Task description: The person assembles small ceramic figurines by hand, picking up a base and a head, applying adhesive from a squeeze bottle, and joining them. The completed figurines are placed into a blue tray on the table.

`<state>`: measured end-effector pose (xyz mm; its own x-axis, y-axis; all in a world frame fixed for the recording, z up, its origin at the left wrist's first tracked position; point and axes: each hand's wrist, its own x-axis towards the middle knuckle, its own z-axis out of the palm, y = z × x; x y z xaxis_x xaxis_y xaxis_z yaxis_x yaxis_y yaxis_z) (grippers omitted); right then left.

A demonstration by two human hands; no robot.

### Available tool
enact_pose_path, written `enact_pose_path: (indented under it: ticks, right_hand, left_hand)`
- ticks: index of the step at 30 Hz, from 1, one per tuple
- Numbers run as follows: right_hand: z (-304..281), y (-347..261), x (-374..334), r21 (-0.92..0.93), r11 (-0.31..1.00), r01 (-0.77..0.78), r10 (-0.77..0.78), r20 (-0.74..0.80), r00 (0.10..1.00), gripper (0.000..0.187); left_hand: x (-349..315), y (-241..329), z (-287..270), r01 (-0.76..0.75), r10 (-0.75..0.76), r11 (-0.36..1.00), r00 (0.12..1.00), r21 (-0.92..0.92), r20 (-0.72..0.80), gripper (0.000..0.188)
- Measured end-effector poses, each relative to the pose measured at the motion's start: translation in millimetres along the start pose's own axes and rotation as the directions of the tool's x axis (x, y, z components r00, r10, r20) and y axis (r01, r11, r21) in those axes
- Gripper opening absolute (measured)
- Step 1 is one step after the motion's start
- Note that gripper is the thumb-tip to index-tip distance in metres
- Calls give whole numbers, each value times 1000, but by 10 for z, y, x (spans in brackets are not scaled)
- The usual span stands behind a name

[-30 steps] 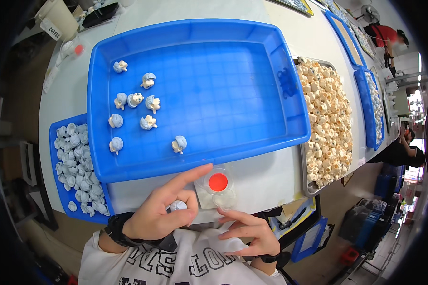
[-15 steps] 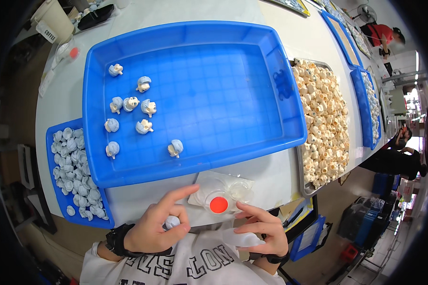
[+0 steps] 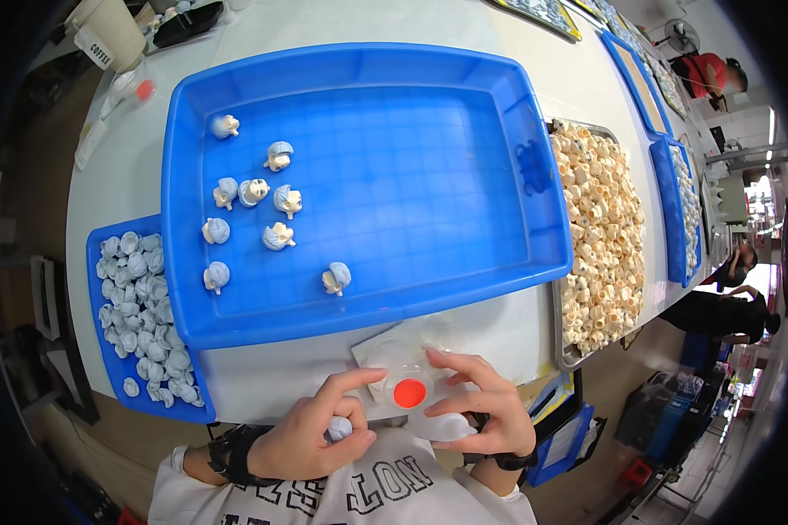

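My left hand (image 3: 311, 433) is closed round a small pale-blue doll hair piece (image 3: 339, 428), its index finger stretched out to the right. Any face part inside that piece is hidden. In my right hand (image 3: 495, 411) a white squeeze bottle (image 3: 442, 427) lies on its side between thumb and fingers. Between the hands, on the table's near edge, stands a clear round container (image 3: 390, 354) with an orange-red disc (image 3: 409, 393). Beyond it, a large blue tray (image 3: 394, 302) holds several doll heads (image 3: 286, 200) with pale-blue hair, mostly on its left side.
A smaller blue bin (image 3: 109, 372) of pale-blue hair pieces sits at the left. On the right, a metal tray (image 3: 573, 357) is heaped with cream face parts (image 3: 597, 236). A beige bucket (image 3: 109, 35) stands far left. Other people (image 3: 709, 79) are at the far right.
My left hand has moved right, closer to the right hand, still holding the hair piece. The squeeze bottle in my right hand has risen slightly and lies more level.
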<state>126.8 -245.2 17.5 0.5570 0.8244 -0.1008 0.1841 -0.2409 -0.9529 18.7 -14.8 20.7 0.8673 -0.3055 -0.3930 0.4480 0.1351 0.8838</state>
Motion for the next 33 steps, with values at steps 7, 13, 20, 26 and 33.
enact_pose_path:
  ticks: [7, 13, 20, 26, 33]
  right_hand:
    - [-36, 58, 228, 21, 997, 80, -81, 73, 994, 32]
    - [-66, 73, 280, 37, 994, 99, -103, 96, 990, 31]
    - [-173, 51, 396, 35, 996, 77, -81, 118, 990, 29]
    - [-113, 52, 400, 82, 995, 54, -61, 88, 994, 30]
    - [349, 39, -40, 480, 877, -4, 160, -283, 946, 30]
  left_hand:
    - [-18, -28, -61, 4, -2, 998, 1000, -63, 31, 60]
    - [1, 20, -177, -10, -37, 944, 990, -330, -135, 66]
    - [138, 185, -282, -80, -5, 860, 986, -504, -165, 65]
    - [116, 71, -104, -37, 13, 868, 999, -496, -53, 72]
    - [176, 25, -64, 9, -4, 948, 1000, -318, 17, 75]
